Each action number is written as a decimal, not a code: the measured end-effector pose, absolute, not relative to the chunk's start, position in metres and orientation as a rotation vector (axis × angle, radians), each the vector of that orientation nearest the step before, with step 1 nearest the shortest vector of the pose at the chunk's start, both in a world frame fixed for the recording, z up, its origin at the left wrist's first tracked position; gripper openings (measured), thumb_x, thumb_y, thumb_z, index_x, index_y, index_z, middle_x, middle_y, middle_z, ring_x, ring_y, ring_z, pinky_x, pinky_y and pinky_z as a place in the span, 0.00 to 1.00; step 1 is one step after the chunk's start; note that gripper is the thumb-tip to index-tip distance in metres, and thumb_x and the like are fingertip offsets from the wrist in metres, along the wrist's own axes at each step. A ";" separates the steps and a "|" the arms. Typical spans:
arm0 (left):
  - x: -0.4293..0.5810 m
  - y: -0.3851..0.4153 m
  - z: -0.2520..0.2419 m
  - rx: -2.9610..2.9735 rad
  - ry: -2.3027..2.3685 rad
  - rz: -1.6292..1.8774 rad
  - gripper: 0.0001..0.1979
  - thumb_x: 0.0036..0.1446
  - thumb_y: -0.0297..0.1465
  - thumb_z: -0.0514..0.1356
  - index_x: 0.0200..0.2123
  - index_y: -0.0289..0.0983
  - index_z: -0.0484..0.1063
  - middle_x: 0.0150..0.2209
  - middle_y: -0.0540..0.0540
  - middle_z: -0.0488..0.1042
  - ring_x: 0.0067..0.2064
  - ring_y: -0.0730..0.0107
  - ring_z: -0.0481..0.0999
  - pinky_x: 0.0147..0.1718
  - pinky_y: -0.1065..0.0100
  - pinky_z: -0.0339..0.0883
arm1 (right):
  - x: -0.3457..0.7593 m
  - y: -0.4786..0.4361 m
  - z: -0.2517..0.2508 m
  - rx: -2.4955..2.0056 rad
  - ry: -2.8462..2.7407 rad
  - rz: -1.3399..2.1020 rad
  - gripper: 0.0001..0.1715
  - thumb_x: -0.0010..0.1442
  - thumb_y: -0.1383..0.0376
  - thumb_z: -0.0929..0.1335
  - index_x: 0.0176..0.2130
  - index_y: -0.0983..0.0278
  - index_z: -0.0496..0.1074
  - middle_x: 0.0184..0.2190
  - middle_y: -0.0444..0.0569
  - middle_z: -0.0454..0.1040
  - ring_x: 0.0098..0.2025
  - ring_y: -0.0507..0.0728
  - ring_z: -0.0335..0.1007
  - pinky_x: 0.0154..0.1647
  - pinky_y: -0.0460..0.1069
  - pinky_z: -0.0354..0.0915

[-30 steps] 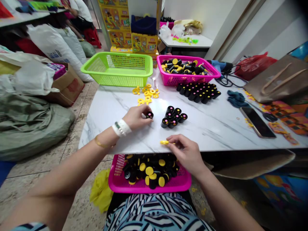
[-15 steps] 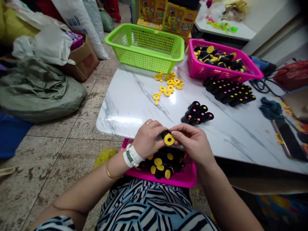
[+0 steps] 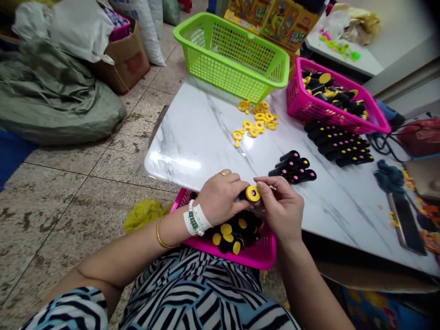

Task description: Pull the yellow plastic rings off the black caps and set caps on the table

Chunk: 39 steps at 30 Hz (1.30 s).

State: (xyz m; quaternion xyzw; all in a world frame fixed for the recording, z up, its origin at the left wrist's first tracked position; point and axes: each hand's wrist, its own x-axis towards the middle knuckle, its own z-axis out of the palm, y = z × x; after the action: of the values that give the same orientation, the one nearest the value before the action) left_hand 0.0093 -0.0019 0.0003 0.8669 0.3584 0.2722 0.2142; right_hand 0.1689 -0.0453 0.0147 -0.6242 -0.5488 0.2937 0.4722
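My left hand [image 3: 223, 197] is closed around a black tube [image 3: 242, 196] held sideways. A yellow ring [image 3: 252, 194] sits against the tube's end, with a pink dot showing in its hole. With thumb and forefinger my right hand [image 3: 280, 204] pinches the ring's right edge; any tab there is hidden by the fingers. Below both hands, a pink basket [image 3: 264, 261] on my lap holds black tubes with yellow ends [image 3: 227, 231]. Just beyond my right hand, several black tubes with pink or yellow dots [image 3: 294, 168] stand in a cluster on the marble-patterned table [image 3: 199, 133].
Loose yellow rings with tabs [image 3: 254, 130] lie mid-table, before a green basket [image 3: 237, 59]. At the back right are a full pink basket [image 3: 343, 114] and rows of black tubes [image 3: 340, 142]. A phone [image 3: 407, 222] and dark cloth [image 3: 388, 176] lie at right.
The view has shifted, so the table appears further right. A pink dot now shows in the ring's hole, which looked dark before. Both hands keep their hold.
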 end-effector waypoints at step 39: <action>0.017 -0.040 0.005 2.211 1.211 0.784 0.14 0.63 0.38 0.55 0.49 0.37 0.68 0.39 0.44 0.71 0.38 0.65 0.75 0.38 0.63 0.72 | 0.166 -0.062 0.007 -1.373 -1.008 1.078 0.17 0.63 0.55 0.67 0.44 0.65 0.75 0.28 0.43 0.69 0.26 0.48 0.63 0.28 0.44 0.62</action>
State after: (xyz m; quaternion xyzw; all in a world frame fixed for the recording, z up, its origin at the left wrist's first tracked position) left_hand 0.0175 -0.0396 0.0051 0.8114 0.4444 0.2875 0.2481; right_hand 0.1665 -0.0620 0.0066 -0.5762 -0.4228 0.4523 0.5336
